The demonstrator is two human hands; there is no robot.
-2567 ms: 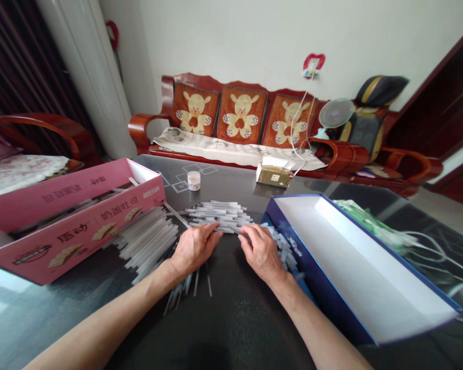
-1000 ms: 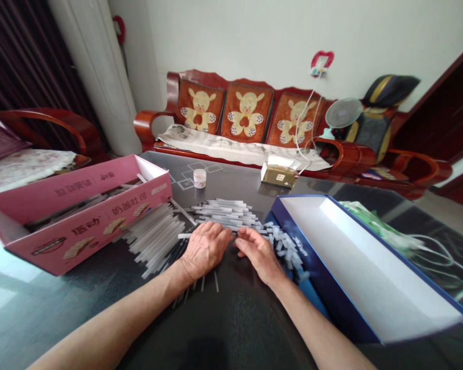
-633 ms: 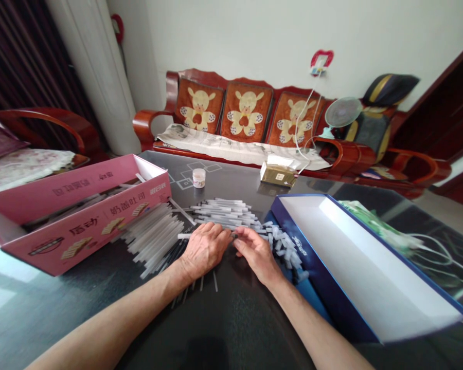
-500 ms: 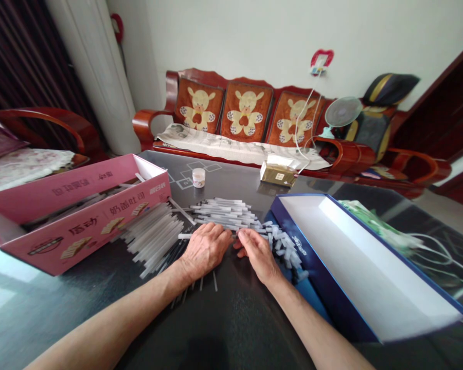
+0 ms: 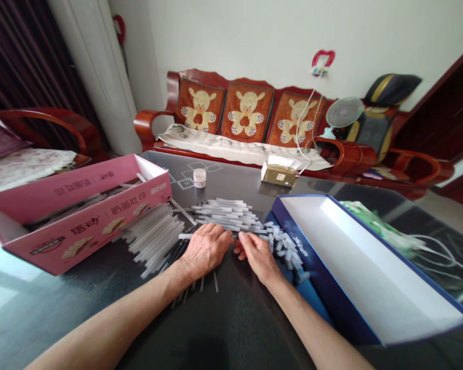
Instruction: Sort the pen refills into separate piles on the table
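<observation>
My left hand (image 5: 210, 246) is closed around a thin, translucent white plastic tube (image 5: 184, 236), whose end sticks out to the left of the fist. Beside it, my right hand (image 5: 256, 252) has thumb and fingers pinched together close to the left fingertips; what they grip is hidden. Just beyond both hands lies a pile of similar tubes (image 5: 226, 213). More long tubes (image 5: 154, 239) are heaped to the left, against the pink box. Several short clear pieces (image 5: 287, 246) lie right of my right hand, along the blue box.
On the left stands an open pink box (image 5: 111, 216) with tubes inside. To the right is an open blue box (image 5: 332, 277) with a white interior. A small white jar (image 5: 199, 178), a tissue pack (image 5: 280, 173) and a green plastic bag (image 5: 386, 226) sit on the dark table (image 5: 231, 329).
The view has shifted very slightly. Both hands keep the same place and grip, and nothing on the table has visibly moved.
</observation>
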